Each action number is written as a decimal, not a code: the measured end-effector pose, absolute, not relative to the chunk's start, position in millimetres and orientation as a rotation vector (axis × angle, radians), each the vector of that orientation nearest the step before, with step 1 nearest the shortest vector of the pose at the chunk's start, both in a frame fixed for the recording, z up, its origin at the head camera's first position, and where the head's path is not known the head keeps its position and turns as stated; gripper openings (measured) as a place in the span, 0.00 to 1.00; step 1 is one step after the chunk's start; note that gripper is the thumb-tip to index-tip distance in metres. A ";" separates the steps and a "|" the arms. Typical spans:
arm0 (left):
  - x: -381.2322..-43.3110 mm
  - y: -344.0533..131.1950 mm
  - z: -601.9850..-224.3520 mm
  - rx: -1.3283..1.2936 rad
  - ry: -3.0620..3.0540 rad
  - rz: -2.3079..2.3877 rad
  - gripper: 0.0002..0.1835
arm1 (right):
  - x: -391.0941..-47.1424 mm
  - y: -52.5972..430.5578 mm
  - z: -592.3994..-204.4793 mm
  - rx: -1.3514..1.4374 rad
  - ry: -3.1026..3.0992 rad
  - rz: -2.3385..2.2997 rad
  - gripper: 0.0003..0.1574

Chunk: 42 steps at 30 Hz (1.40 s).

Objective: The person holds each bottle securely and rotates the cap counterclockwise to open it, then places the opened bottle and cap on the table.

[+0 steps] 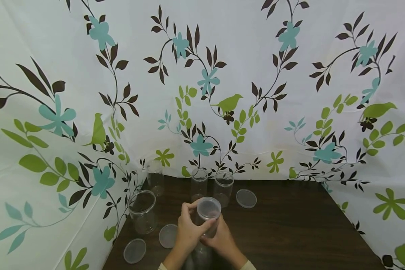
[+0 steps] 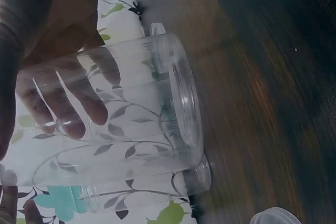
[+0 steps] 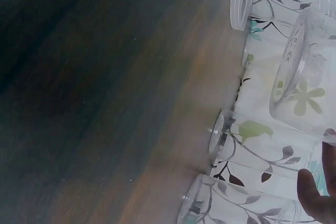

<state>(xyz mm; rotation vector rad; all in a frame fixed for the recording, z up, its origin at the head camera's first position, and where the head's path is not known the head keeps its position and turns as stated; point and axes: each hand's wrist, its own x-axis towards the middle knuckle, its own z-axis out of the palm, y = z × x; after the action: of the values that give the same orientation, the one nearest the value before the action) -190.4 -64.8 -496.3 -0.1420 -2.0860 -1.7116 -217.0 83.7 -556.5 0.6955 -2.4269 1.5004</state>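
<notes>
Near the front middle of the table, both hands hold a clear plastic jar (image 2: 144, 135) upright, with a frosted lid (image 1: 209, 207) on its top. My left hand (image 1: 188, 230) wraps the left side, its thumb reaching across the front just under the lid. The left wrist view shows its fingers through the clear wall. From the right and lower down, my right hand (image 1: 224, 240) grips the same jar; most of its fingers are hidden behind it. In the right wrist view, fingertips show at the lower right, beside the jar's wall.
Two clear jars (image 1: 199, 184) (image 1: 224, 189) stand at the back, with a loose lid (image 1: 246, 198) to their right. Further left are a wide jar (image 1: 143, 215) and another jar (image 1: 155, 180) in the corner. Two lids (image 1: 135, 251) (image 1: 168, 236) lie at left. Patterned sheeting (image 1: 256, 142) surrounds the dark table.
</notes>
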 end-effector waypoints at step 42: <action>-187.2 -150.1 -510.7 -0.335 -2.600 -1.297 0.41 | -244.9 100.6 -559.3 0.506 -2.486 1.476 0.53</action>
<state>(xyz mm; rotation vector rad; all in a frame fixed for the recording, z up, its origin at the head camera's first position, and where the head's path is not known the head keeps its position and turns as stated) -187.2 -150.1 -510.7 -0.3348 -2.6003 -1.2968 -244.9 100.6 -559.3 0.5063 -2.4861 1.4759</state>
